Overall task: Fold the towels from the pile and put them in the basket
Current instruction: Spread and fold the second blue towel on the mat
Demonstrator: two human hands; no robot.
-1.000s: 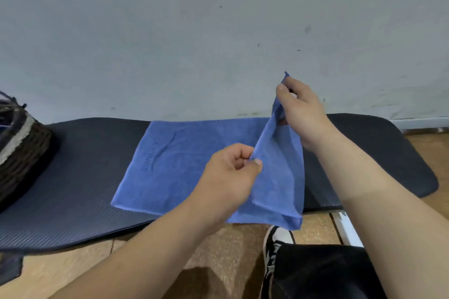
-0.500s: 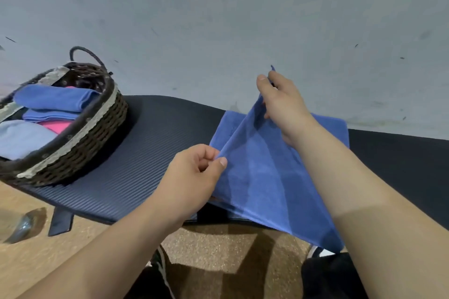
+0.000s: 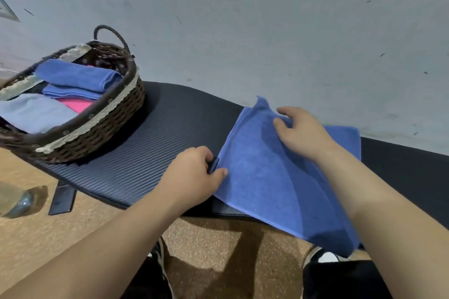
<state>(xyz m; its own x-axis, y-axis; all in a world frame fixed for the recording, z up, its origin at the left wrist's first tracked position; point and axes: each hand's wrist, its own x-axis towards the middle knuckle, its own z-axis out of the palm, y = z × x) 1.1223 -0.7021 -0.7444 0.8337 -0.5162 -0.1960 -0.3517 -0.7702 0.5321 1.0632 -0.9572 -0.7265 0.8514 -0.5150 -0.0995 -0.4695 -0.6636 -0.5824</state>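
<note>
a dark ribbed mat [image 3: 175,133] carries a wicker basket [image 3: 104,133] at its left end and a blue towel [image 3: 262,189] further right.

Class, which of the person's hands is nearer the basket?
Left. The left hand pinches the towel at its edge beside the basket; the right hand grips the towel farther away.

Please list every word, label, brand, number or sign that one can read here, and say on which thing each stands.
None can be read. The blue terry towel, the dark brown wicker basket with lace trim, the folded towels inside it and the black ribbed mat show no lettering. The dark specks on the grey wall are marks, not writing.
</note>
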